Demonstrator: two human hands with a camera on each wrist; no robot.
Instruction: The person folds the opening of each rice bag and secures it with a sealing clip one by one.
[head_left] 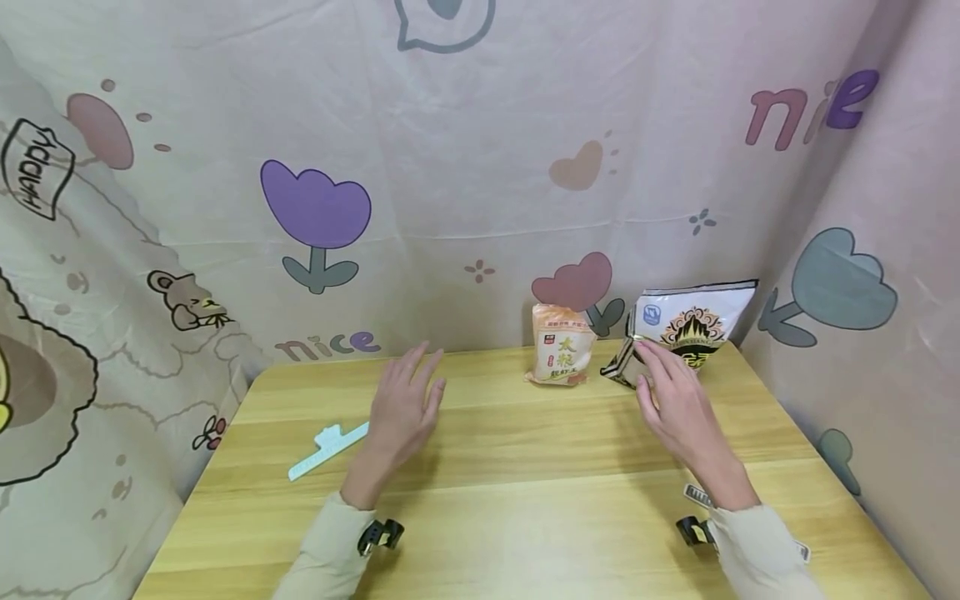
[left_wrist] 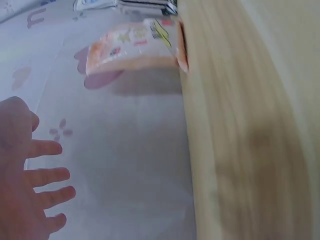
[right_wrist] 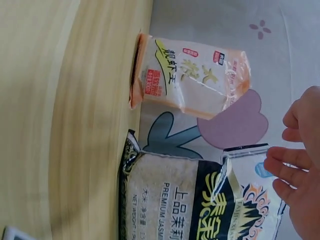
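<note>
My left hand point(head_left: 401, 408) hovers over the table with fingers spread and nothing in them; the left wrist view shows the same straight fingers point(left_wrist: 47, 175). Partly behind it lies a light blue bar with a raised tab point(head_left: 327, 450), like a bag clip. At the right, my right hand point(head_left: 678, 404) reaches toward a large white, black and gold rice bag point(right_wrist: 170, 195), its fingers relaxed. In the right wrist view the fingertips overlap the bag's upper part. To the left of that bag, a smaller orange and white rice pack point(head_left: 561, 350) stands upright.
The wooden table point(head_left: 480, 533) backs onto a printed cloth point(head_left: 450, 208), with more cloth at both sides. Under my right forearm lies a flat strip with a dark, pale-edged end point(head_left: 697, 496), its middle hidden by the sleeve.
</note>
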